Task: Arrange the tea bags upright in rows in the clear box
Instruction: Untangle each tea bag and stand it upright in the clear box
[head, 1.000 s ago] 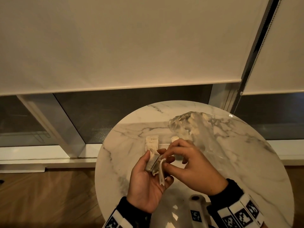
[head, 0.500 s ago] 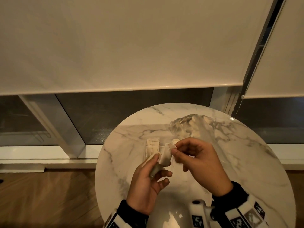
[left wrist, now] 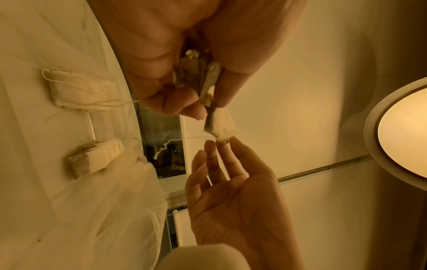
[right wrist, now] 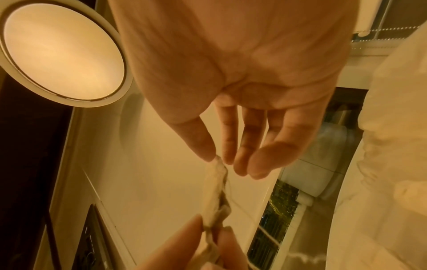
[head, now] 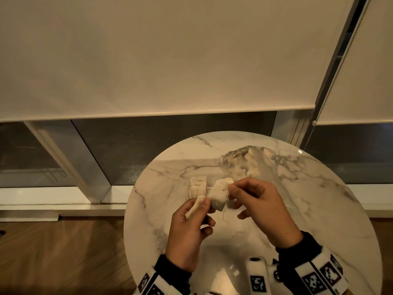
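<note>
My left hand (head: 204, 207) grips a small bundle of pale tea bags (head: 194, 209) above the marble table (head: 319, 209). My right hand (head: 230, 188) pinches the top of one tea bag (head: 219, 195) between thumb and forefinger; its lower end still sits at my left fingertips (left wrist: 196, 111). The right wrist view shows this tea bag (right wrist: 217, 191) stretched between both hands, a thread trailing. Just beyond lies the clear box (head: 214, 177), hard to make out, with tea bags at its left (head: 197, 186) and right (head: 228, 179).
A crumpled clear plastic bag (head: 244, 160) with more tea bags lies on the table behind the box. The round table's far edge faces a window with drawn roller blinds (head: 148, 60). Wooden floor (head: 53, 252) is at the left.
My right hand has drawn one tea bag up and out of the bundle in my left palm. Both hands have shifted a little away from me, towards the box.
</note>
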Available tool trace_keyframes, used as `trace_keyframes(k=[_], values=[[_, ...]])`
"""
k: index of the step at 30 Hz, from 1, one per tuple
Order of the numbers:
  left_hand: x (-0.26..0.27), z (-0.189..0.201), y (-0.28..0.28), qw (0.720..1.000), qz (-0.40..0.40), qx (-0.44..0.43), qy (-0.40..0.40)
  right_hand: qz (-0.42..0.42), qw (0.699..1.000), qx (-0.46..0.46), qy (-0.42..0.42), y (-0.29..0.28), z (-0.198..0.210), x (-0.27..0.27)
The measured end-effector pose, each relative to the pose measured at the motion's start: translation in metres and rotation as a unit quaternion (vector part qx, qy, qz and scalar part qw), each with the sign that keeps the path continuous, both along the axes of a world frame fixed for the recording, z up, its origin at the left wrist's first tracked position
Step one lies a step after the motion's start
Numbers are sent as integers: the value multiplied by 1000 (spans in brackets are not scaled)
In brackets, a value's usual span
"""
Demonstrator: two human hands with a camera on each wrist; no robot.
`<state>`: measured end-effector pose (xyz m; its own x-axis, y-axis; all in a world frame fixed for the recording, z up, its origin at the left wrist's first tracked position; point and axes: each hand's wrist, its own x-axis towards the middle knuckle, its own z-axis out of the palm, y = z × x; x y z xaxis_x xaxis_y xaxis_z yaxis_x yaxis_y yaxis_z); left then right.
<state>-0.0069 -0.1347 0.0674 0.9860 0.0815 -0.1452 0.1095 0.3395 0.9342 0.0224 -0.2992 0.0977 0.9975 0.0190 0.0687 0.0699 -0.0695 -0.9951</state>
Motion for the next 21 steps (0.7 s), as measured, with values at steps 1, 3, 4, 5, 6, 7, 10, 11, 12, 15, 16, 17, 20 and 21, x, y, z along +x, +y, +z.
trace_keyframes(k=[1,3,4,5,6,7,10,11,12,15,16,17,20,21], values=[[0,-1,0,1000,-2,0,1,-2,1000,-6,-7,-1,-1,1],[0,-1,0,1000,-9,-4,2,3,1000,-12,-22,-1,-2,2],[0,-1,0,1000,-13,-5,2,6,1000,-14,-27,-2,-2,3],[0,0,0,1000,-15,-7,2,8,999,-13,-29,-2,-3,4],[0,0,0,1000,-18,-10,1,8,1000,-3,-28,-2,-4,4],[0,0,0,1000,-21,-11,1,9,1000,15,-23,-3,-4,4],[0,0,0,999,-40,7,-8,24,998,60,2,-3,-3,4],[-1,-1,-1,999,-43,16,-13,32,997,64,10,-3,-3,4],[-1,-2,-1,999,-41,25,-17,41,997,66,16,-3,-2,3],[1,-6,-1,998,-29,46,-18,57,997,41,20,-3,-2,4],[2,-8,0,998,-26,50,-16,63,998,17,14,-3,-3,6],[3,-9,1,998,-23,50,-12,69,997,-11,9,-4,-4,8],[5,-16,5,999,6,39,13,66,995,-70,-15,-9,-10,25],[6,-20,7,999,25,33,26,43,995,-84,-33,-10,-13,33]])
